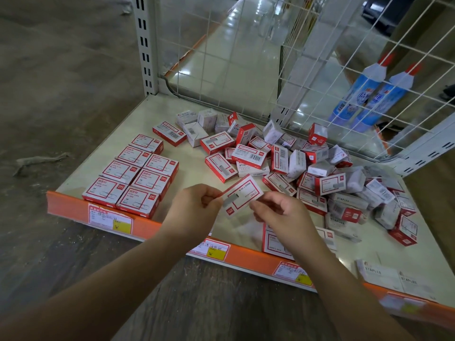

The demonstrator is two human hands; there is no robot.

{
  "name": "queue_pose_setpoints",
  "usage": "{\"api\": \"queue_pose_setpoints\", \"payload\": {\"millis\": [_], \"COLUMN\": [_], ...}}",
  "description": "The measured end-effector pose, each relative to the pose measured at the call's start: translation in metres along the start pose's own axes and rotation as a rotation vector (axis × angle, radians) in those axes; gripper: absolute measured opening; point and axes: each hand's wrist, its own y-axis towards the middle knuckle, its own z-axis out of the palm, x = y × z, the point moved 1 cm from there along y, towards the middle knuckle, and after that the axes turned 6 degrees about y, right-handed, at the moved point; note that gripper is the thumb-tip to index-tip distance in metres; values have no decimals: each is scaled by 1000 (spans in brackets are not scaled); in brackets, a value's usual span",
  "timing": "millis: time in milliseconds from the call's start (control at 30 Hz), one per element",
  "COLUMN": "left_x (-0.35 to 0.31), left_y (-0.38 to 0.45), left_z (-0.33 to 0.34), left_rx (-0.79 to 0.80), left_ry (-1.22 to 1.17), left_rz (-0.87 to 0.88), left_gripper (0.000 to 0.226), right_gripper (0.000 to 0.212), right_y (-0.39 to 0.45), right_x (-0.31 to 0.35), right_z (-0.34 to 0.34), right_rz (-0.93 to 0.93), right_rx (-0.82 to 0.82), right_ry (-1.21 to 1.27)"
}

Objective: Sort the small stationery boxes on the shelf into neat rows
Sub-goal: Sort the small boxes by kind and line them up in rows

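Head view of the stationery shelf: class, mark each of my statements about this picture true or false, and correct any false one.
1. Both hands hold one small box between them. True: the left hand and right hand pinch the held box at its ends.
2. The neat rows of boxes lie at the shelf's right end. False: they lie at its left end.
3. A loose pile of boxes covers the middle and right of the shelf. True.
4. The two blue bottles stand among the sorted rows. False: they are behind the wire grid, to the right.
5. The shelf's front strip is green. False: it is orange.
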Motion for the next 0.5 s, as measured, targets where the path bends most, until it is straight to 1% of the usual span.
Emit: {"api": "queue_pose_setpoints", "payload": {"millis": [100, 133, 167, 233, 300, 367, 500], "left_x": [2, 2, 2, 0, -4, -9, -17], "left_y": [-4, -5, -5, -3, -1, 0, 1], "left_z": [2, 1, 1, -3, -8, -12, -15], "left_rx": [44, 59, 66, 39, -12, -39, -43], "left_ry": [-9, -3, 16, 74, 131, 167, 271], "left_rz": [-13, -17, -9, 33, 91, 157, 258], "left_gripper": [4, 5, 10, 25, 32, 34, 30], "right_gripper": [8, 10, 13, 17, 14, 14, 14], "right_y": [0, 0, 0, 1, 2, 4, 5], "right_x": [1, 3, 4, 7, 9, 10, 15], "right_z": [1, 1, 0, -3, -5, -5, -4], "right_rz": [58, 53, 38, -3, -32, -50, -99], "right_rx": [-12, -13, -10, 0, 10, 9, 21], "right_ry": [125, 136, 123, 44, -80, -171, -248]}}
